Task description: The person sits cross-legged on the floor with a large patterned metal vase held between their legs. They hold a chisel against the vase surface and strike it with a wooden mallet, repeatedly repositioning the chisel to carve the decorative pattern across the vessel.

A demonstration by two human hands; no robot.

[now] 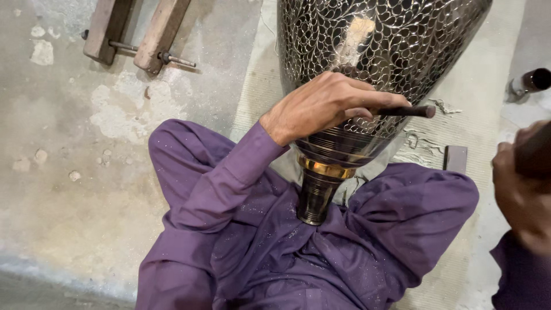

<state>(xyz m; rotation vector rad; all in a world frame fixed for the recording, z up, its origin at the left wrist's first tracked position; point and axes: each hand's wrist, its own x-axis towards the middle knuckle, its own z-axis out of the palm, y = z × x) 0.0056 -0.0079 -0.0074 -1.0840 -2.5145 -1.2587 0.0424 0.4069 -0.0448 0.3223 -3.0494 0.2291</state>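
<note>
On the floor, betw. the person's crossed legs in purple cloth, stands 1 big metal vase point(379, 40), engraved w/ a fine leaf-like pattern, tilted toward the lap; its narrow dark foot point(315, 198) rests against the purple fabric, w/ 1 brass-coloured band point(327, 168) just above the foot. Left hand point(327, 103) lies on the vase's lower body, fingers point(367, 100) curled tight round 1 thin dark punch-like tool point(410, 111), whose tip pokes out to the right, close against the engraved surface. Right hand point(519, 195) is at the frame's right edge, well apart from the vase, blurred; fingers seem wrapped round 1 dark handle point(536, 152), though how firmly can't be told. Vase sits partly on 1 pale mat point(476, 86) w/ frayed threads. On the mat, near the right knee: 1 small flat grey block point(456, 158). Far right top: 1 dark cylinder piece point(531, 80), lying down. Top left on the concrete floor point(69, 172): 2 wooden bars point(138, 28) joined by 2 metal rods, clamp-like, well away from both hands.
</note>
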